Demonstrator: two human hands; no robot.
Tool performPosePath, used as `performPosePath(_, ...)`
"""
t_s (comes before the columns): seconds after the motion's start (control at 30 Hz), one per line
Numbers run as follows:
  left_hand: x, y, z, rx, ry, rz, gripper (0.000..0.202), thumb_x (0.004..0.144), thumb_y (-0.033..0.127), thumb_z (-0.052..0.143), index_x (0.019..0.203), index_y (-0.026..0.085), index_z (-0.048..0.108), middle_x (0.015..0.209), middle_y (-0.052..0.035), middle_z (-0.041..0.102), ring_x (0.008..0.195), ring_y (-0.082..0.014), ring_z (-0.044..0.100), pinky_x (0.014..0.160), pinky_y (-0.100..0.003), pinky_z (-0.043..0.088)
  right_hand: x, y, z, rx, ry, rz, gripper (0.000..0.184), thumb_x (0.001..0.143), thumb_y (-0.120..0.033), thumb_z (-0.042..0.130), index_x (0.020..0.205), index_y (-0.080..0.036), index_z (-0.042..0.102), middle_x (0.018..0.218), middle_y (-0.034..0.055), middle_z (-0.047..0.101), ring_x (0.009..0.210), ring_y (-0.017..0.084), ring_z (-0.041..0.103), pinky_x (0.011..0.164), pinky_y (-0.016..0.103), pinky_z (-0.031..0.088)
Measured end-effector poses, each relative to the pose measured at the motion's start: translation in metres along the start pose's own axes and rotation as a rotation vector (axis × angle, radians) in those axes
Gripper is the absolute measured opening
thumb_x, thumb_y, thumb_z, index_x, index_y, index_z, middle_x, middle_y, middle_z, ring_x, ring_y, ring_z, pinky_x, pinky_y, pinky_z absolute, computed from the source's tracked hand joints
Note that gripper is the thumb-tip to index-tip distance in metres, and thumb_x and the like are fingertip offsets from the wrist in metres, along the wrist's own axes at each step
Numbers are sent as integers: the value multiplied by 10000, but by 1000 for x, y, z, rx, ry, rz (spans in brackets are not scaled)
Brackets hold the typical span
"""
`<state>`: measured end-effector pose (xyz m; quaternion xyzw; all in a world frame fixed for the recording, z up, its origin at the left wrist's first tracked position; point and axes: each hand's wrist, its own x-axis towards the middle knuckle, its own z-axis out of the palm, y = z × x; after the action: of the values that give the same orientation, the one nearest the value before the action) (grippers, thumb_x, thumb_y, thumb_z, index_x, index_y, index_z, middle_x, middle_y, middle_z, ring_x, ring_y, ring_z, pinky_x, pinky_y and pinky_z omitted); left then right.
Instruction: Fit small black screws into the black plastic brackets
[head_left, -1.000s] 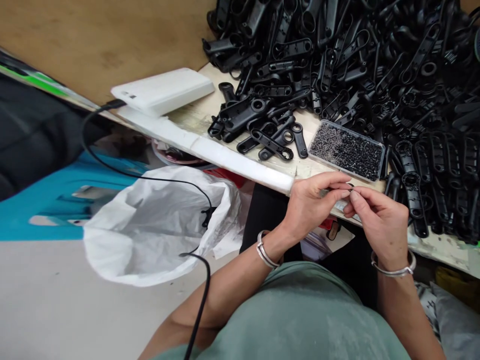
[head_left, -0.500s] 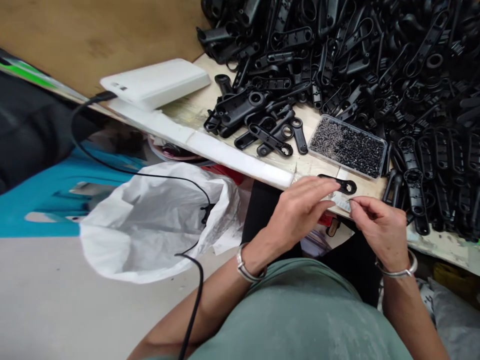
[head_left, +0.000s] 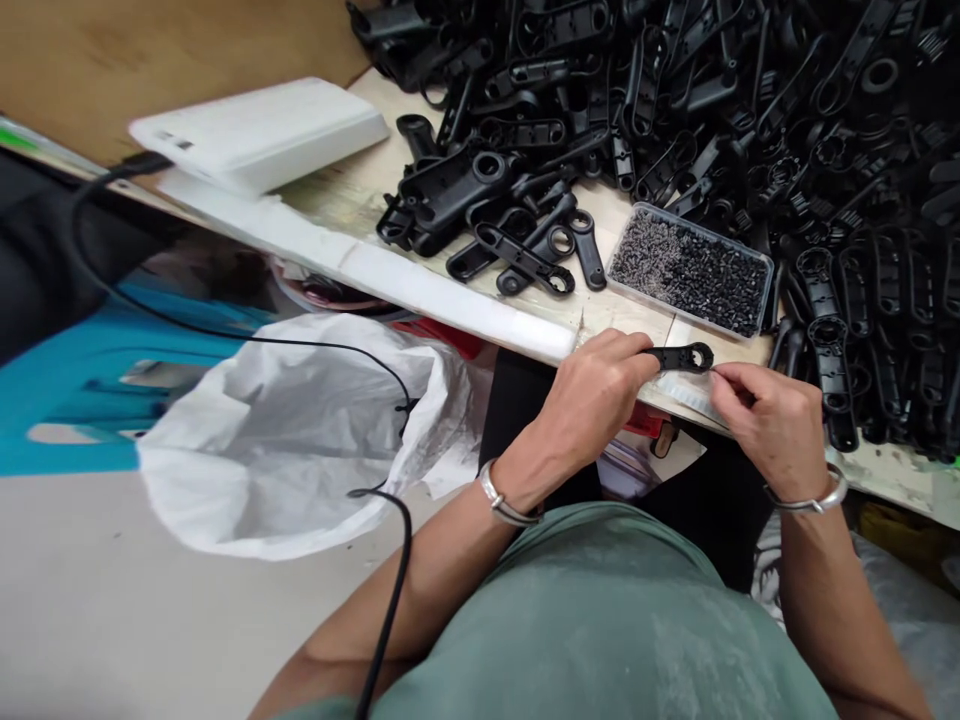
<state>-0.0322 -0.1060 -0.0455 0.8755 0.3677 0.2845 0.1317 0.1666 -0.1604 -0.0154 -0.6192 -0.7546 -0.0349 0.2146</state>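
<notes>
My left hand [head_left: 600,385] is closed on one end of a black plastic handle-shaped part [head_left: 681,358] at the table's front edge. The free end of that part has a toothed ring and points right. My right hand [head_left: 769,415] is beside the ring end, thumb and forefinger pinched together; whatever lies between those fingertips is too small to make out. Just behind the part stands a clear plastic box [head_left: 690,270], filled with tiny grey pieces on its left side and tiny black pieces on its right.
A big heap of similar black parts [head_left: 637,90] covers the table's back and right. A white box-like device [head_left: 262,135] with a black cable lies at the left. Below the padded table edge [head_left: 420,285], a white sack [head_left: 277,450] hangs open.
My left hand, which was held flat over the black part, has closed around its end. My right fingertips have moved up beside the ring. The camera view has shifted slightly.
</notes>
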Motion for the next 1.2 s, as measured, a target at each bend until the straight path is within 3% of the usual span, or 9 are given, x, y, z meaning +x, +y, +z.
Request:
performPosePath(0.27, -1, 0, 7, -107, 83, 15, 194, 918, 125, 539, 790, 146, 683, 992, -85, 719, 900, -192, 644, 786, -309, 538, 8, 0, 6, -114, -21, -74, 214, 934, -186, 526, 802, -155, 691, 727, 46, 695, 626, 170, 639, 589, 282, 394)
performPosePath(0.57, -2, 0, 7, -157, 79, -10, 191, 911, 100, 538, 803, 138, 691, 1003, -95, 737, 903, -188, 693, 794, -296, 571, 14, -14, 8, -288, -79, -101, 258, 947, -197, 484, 739, -155, 631, 631, 44, 637, 567, 178, 608, 530, 303, 316)
performPosePath(0.77, -1, 1, 8, -131, 66, -5, 223, 909, 61, 503, 804, 132, 686, 1035, -97, 737, 914, -186, 699, 798, -295, 579, 29, -35, -3, -469, -313, -49, 184, 874, -120, 504, 725, -148, 607, 601, 77, 627, 485, 211, 574, 486, 315, 211)
performPosePath(0.9, -1, 0, 7, -105, 35, -1, 190, 900, 57, 523, 834, 129, 686, 986, -85, 737, 857, -178, 697, 765, -296, 584, 44, -17, -13, -79, -549, 40, 243, 889, -175, 469, 702, -162, 623, 578, 30, 617, 521, 164, 558, 542, 278, 312)
performPosePath(1.0, -1, -2, 6, -97, 20, 6, 185, 895, 49, 525, 841, 134, 680, 1033, -79, 731, 887, -180, 691, 767, -292, 581, 51, 1, -14, 209, -630, 197, 237, 843, -189, 471, 647, -185, 604, 493, -33, 552, 471, 124, 504, 542, 248, 336)
performPosePath(1.1, -2, -3, 7, -107, 28, 10, 184, 894, 45, 524, 840, 137, 675, 1081, -75, 724, 923, -182, 684, 779, -289, 578, 54, 1, -14, 213, -632, 261, 225, 814, -183, 469, 621, -191, 586, 474, -41, 545, 450, 117, 500, 542, 246, 343)
performPosePath(1.2, -2, -4, 7, -125, 28, 22, 181, 897, 48, 524, 838, 134, 673, 1064, -75, 725, 914, -180, 680, 782, -291, 576, 54, -11, -14, 52, -601, 217, 272, 851, -189, 454, 593, -189, 543, 506, -15, 562, 470, 123, 511, 563, 258, 342)
